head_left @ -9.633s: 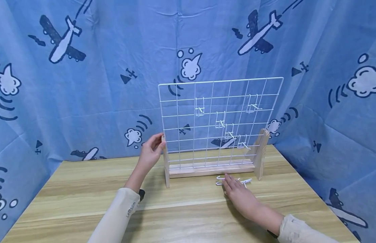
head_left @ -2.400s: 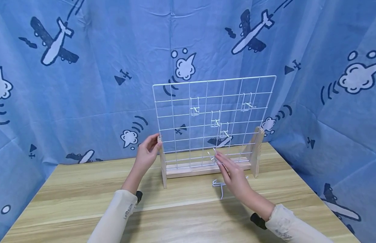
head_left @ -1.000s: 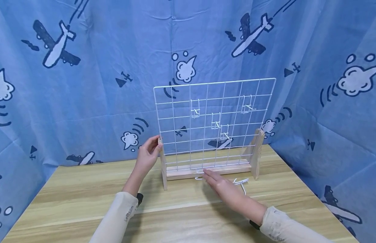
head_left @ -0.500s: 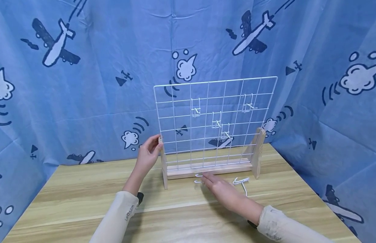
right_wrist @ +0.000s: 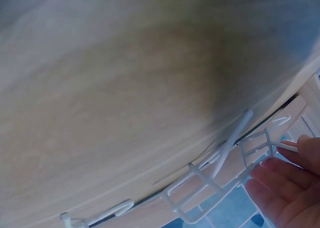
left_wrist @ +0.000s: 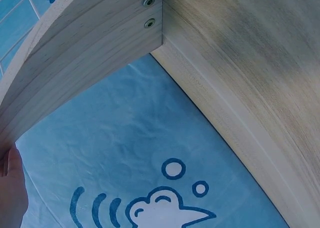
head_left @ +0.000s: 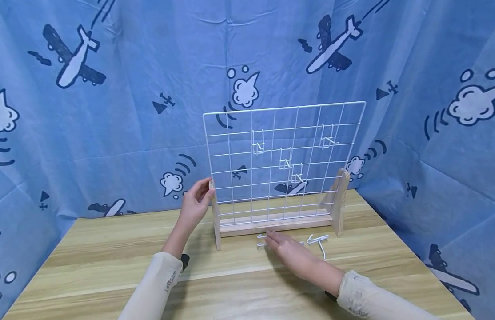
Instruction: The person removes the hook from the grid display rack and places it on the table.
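Note:
My left hand [head_left: 196, 202] grips the left wooden upright [head_left: 216, 222] of a stand that carries a white wire grid panel [head_left: 251, 186]. In the left wrist view, fingertips [left_wrist: 14, 163] press against that upright's edge. Low in front of the base, my right hand [head_left: 291, 253] covers most of a white wire hook [head_left: 261, 245], whose two bent ends stick out to the left. The right wrist view has a hook's white wire [right_wrist: 269, 142] pinched between thumb and finger. Another white hook [head_left: 318, 239] lies just right of this hand, prong toward the front.
Several white hooks hang on the grid, among them an upper left one [head_left: 258, 148] and a right one [head_left: 328, 141]. The wooden base bar [head_left: 275, 225] joins both uprights. A blue patterned curtain [head_left: 159, 66] surrounds the wood-grain table [head_left: 131, 262].
A hook from the grid's lower right came off in the right hand and was lowered to the table. In the last second this hand shifted slightly toward the front; the left stayed put.

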Demonstrator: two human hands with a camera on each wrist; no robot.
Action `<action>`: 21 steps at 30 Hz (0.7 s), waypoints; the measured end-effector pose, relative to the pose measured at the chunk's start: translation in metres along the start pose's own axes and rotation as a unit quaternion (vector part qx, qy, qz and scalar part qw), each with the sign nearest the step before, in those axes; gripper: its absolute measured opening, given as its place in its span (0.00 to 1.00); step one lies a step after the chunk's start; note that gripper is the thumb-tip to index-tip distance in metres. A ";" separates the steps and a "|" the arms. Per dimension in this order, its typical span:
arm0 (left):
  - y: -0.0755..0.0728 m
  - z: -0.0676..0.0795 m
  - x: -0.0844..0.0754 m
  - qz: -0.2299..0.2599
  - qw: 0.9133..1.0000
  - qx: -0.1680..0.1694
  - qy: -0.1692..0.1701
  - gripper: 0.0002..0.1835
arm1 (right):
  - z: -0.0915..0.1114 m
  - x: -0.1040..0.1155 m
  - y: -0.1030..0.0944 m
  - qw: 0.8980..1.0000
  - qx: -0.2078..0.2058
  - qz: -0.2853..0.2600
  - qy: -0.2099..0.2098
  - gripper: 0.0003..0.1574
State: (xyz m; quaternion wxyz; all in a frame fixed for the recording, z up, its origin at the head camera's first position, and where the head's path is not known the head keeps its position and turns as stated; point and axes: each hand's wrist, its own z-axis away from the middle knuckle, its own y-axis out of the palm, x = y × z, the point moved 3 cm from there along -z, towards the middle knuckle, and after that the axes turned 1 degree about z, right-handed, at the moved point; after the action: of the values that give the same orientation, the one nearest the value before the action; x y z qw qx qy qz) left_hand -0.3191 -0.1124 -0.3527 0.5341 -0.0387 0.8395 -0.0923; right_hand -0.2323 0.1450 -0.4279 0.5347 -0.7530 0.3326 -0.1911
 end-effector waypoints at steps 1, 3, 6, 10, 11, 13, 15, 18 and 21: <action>0.000 0.000 0.000 0.002 1.000 -0.001 0.001 0.22 | 0.000 0.000 0.000 1.000 0.001 -0.003 -0.001 0.22; 0.000 -0.001 0.000 0.005 1.000 -0.002 0.007 0.22 | 0.000 0.001 -0.001 1.000 0.004 -0.010 -0.002 0.22; 0.000 -0.001 0.001 0.011 1.000 -0.003 0.015 0.21 | 0.000 0.002 0.000 1.000 0.004 -0.009 -0.008 0.21; 0.000 -0.001 0.002 0.013 1.000 -0.004 0.016 0.21 | 0.000 0.004 0.001 1.000 0.015 0.007 -0.009 0.20; 0.000 -0.001 0.001 0.014 1.000 -0.004 0.016 0.21 | 0.000 0.005 0.001 1.000 0.018 0.012 -0.008 0.20; 0.000 -0.002 0.002 0.016 1.000 -0.003 0.015 0.22 | 0.000 0.006 0.001 0.999 0.026 0.021 -0.005 0.19; 0.000 -0.002 0.003 0.017 1.000 -0.002 0.015 0.22 | 0.001 0.007 0.000 0.999 0.031 0.025 -0.002 0.19; 0.000 -0.002 0.004 0.013 1.000 0.001 0.011 0.22 | 0.002 0.009 -0.001 0.999 0.035 0.023 0.004 0.18; 0.000 -0.002 0.004 0.009 1.000 0.003 0.008 0.22 | 0.003 0.012 -0.003 0.999 0.035 0.020 0.005 0.19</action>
State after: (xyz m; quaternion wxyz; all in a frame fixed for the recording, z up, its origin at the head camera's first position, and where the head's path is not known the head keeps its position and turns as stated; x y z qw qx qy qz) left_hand -0.3230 -0.1128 -0.3552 0.5283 -0.0287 0.8438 -0.0901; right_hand -0.2217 0.1390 -0.4271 0.5624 -0.7261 0.3437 -0.1956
